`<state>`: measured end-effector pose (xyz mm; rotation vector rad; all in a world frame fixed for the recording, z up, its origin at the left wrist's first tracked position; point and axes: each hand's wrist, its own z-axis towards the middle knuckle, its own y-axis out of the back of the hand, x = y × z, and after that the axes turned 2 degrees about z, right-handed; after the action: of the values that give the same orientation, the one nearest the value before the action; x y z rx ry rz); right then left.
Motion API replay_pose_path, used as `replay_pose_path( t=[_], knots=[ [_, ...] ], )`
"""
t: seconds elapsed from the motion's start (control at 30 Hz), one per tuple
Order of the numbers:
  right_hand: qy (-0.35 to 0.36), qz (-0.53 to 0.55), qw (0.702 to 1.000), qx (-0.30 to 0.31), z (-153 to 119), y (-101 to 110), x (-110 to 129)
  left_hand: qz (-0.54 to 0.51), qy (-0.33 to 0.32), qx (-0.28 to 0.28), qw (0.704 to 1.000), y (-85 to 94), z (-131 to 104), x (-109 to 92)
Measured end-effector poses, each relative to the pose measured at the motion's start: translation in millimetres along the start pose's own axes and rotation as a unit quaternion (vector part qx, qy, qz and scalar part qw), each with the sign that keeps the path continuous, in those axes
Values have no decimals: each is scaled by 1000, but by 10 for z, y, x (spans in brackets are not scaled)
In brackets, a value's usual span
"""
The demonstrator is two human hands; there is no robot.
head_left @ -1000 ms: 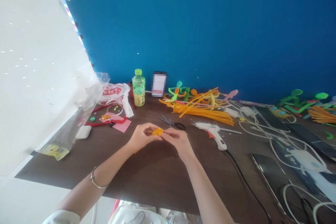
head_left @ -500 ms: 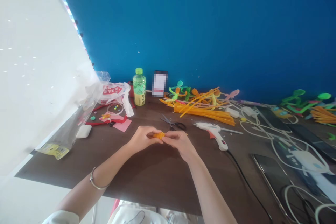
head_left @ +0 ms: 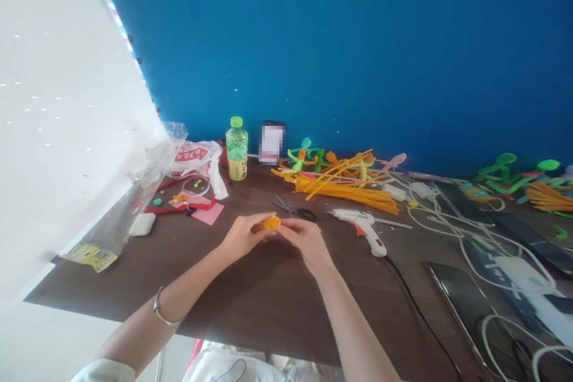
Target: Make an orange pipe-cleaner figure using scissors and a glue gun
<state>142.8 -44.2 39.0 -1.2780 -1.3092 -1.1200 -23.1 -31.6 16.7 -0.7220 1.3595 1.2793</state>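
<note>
The left hand (head_left: 244, 235) and right hand (head_left: 306, 240) are meeting over the middle of the counter (head_left: 268, 310), each keeping a nearly closed fingertip grip. Between them they are holding one small orange piece (head_left: 271, 224), the left hand pinching its left side and the right hand its right side.

Brown surface is stretching between the forearms to the near edge, which is running just ahead of the person's lap. The left edge is slanting away beside a clear bag (head_left: 120, 224). The blue wall (head_left: 358, 59) is bounding the far side, and the glue gun's black cord (head_left: 409, 291) is crossing the room to the right of the right forearm.

One pair of scissors (head_left: 292, 211) is lying just beyond the hands; one glue gun (head_left: 362, 224) is lying to their right. Farther off, one bottle (head_left: 237, 152) and one upright phone (head_left: 271, 143) are standing near the wall. Orange stems (head_left: 349, 194) are bunching far right of these, overlapping too much for counting. One white case (head_left: 142, 224) is sitting on the left, near one pink sheet (head_left: 209, 215).
</note>
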Motion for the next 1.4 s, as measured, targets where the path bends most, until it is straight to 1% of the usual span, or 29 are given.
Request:
replay_pose_path(
  t=[0.13,0.23,0.4,0.5,0.57,0.63,0.73,0.97,1.13,1.23,1.3,1.4],
  knots=[
    [22,8,1000,-17,0,-19,-12,22,-6,-18,1000,-3,-27,-29],
    [41,20,999,-24,-1,-37,-27,-21,-3,-17,1000,-6,-38,-68],
    [88,-6,996,-13,-20,-61,-46,-97,0,15,995,-3,-5,-92],
    [126,-35,991,13,-47,-59,-16,-152,47,30,987,31,15,-95],
    [153,-50,986,40,-69,-46,22,-200,77,50,976,61,19,-96],
    [172,-65,981,58,-91,-23,62,-250,91,80,961,87,20,-94],
    [189,-94,976,55,-111,16,115,-302,96,121,941,121,21,-83],
    [186,-154,969,62,-92,91,221,-347,106,195,911,191,26,-55],
    [205,-201,951,119,-66,135,324,-343,134,238,899,211,23,-59],
    [217,-215,939,155,-34,147,350,-351,146,263,887,215,22,-52],
    [212,-205,940,170,1,145,334,-367,143,273,878,211,19,-46],
    [185,-133,953,198,60,129,276,-388,136,287,865,192,15,-34]
  ],
)
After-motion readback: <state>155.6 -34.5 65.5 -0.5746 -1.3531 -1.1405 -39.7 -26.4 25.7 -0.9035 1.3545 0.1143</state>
